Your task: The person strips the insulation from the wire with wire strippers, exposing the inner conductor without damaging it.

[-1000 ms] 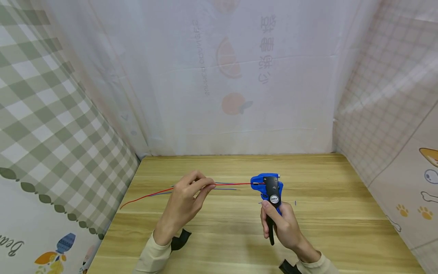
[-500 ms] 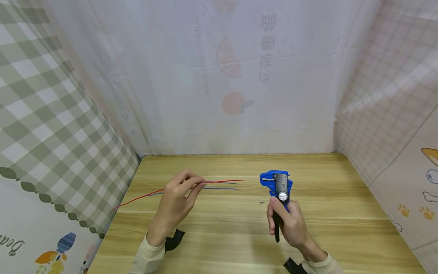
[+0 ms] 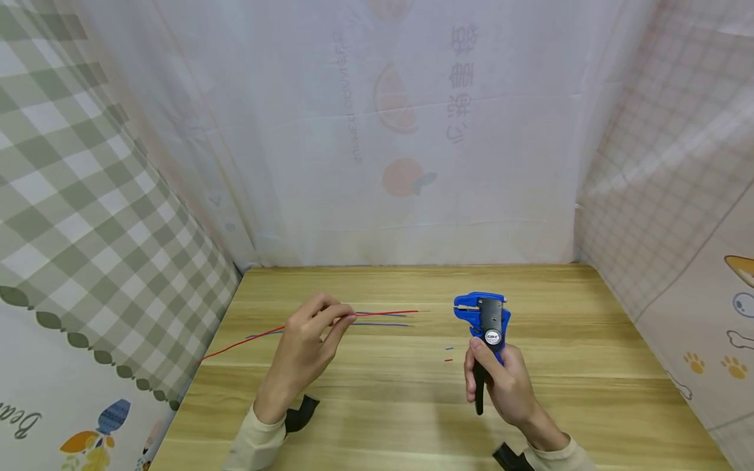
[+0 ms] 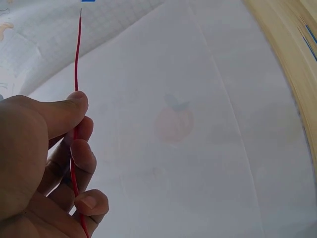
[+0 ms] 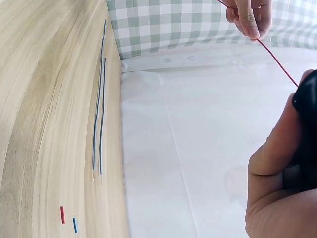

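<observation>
Between thumb and fingers, my left hand [image 3: 306, 347] pinches a red wire [image 3: 389, 312]. One end of the wire points right, its tip [image 4: 80, 13] showing bare metal; the rest trails off to the left. My right hand [image 3: 509, 386] grips a blue and black wire stripper [image 3: 485, 314] by its handles. A gap separates the stripper's nose from the bare wire end. Below the nose, on the table, lie a short red insulation piece [image 3: 449, 360] and a short blue one [image 3: 449, 348]. In the right wrist view, black handle parts [image 5: 307, 134] hide most of the tool.
Two blue wires [image 5: 95, 109] with bare ends lie side by side on the wooden table [image 3: 377, 418], partly behind my left hand in the head view. A pale printed sheet [image 3: 412, 229] rises at the table's back edge. A checked cloth [image 3: 118, 216] borders the left.
The red wire has come out of the stripper, its end now bare. Both hands moved apart, left hand leftward, stripper rightward. A red insulation piece has appeared on the table.
</observation>
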`<action>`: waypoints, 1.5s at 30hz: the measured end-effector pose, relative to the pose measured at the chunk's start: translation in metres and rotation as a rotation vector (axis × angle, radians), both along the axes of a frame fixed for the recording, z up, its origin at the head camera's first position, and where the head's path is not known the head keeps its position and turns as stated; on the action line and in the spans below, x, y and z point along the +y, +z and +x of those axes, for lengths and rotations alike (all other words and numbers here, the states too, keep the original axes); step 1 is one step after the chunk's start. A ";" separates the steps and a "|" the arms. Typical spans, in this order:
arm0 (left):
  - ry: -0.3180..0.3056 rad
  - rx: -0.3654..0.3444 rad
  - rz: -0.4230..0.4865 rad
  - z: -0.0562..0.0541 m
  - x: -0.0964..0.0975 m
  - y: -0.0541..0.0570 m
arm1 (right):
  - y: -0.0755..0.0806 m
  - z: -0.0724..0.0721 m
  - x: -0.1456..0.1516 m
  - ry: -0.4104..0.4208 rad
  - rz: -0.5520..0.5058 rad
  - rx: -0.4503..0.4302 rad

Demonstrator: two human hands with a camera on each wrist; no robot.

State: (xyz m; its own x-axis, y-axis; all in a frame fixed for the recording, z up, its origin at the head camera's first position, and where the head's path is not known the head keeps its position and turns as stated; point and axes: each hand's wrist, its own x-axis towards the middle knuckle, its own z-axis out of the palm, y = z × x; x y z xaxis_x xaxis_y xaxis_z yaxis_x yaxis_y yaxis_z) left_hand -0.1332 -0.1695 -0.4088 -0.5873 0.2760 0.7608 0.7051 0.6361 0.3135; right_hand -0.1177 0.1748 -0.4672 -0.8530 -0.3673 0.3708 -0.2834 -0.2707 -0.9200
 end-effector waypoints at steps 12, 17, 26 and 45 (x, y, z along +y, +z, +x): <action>-0.004 -0.026 -0.022 -0.003 0.002 -0.012 | 0.005 -0.002 0.010 -0.015 0.076 0.048; -0.011 -0.053 -0.030 -0.005 0.004 -0.017 | 0.006 -0.003 0.013 -0.002 0.120 0.025; -0.014 -0.098 -0.035 -0.008 0.004 -0.028 | 0.004 -0.003 0.017 0.066 0.161 0.028; 0.025 -0.206 -0.057 -0.015 0.003 -0.053 | -0.006 -0.010 0.029 0.103 0.150 -0.014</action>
State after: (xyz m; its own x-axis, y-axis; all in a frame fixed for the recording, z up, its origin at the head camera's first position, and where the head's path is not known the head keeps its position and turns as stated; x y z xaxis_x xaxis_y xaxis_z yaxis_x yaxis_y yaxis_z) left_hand -0.1483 -0.1668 -0.4618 -0.7362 0.2982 0.6075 0.6134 0.6734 0.4127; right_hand -0.1280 0.2039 -0.4736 -0.8125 -0.5036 0.2935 -0.2481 -0.1569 -0.9559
